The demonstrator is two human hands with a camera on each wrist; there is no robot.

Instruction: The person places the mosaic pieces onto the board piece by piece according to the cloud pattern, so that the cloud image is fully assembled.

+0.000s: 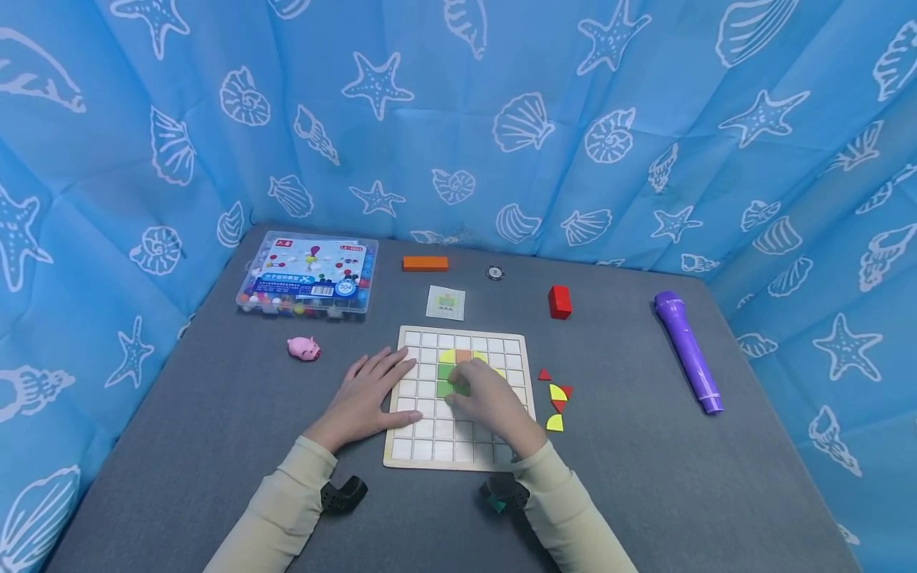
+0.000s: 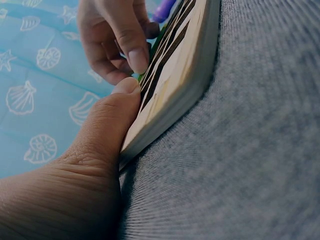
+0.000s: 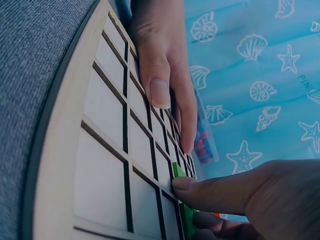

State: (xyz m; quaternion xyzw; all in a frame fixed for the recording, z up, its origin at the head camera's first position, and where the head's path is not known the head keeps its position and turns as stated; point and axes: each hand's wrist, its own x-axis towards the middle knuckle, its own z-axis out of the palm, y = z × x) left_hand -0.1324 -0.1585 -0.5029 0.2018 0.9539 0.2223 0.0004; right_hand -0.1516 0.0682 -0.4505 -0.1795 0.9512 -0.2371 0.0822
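Observation:
A white-celled wooden grid board (image 1: 411,454) lies flat on the table. My left hand (image 1: 365,398) rests on its left edge with straight, spread fingers, the thumb reaching over the lower left cells. Over the middle of the board, my right hand (image 1: 494,402) pinches a green square tile (image 3: 187,220) between thumb and curled fingers, right at the grid. Other green tiles (image 1: 444,388) sit in cells beside those fingertips. Above them are a yellow quarter-circle tile (image 1: 447,356) and an orange tile (image 1: 463,355). My right hand hides part of the pattern.
Right of the board lie loose yellow tiles (image 1: 555,422) and red triangles (image 1: 544,374). A pattern card (image 1: 446,302), orange block (image 1: 425,263), small round disc (image 1: 495,273) and red block (image 1: 560,302) stand behind. Left are a bead box (image 1: 308,274) and pink pig (image 1: 304,348); a purple microphone (image 1: 688,350) lies right.

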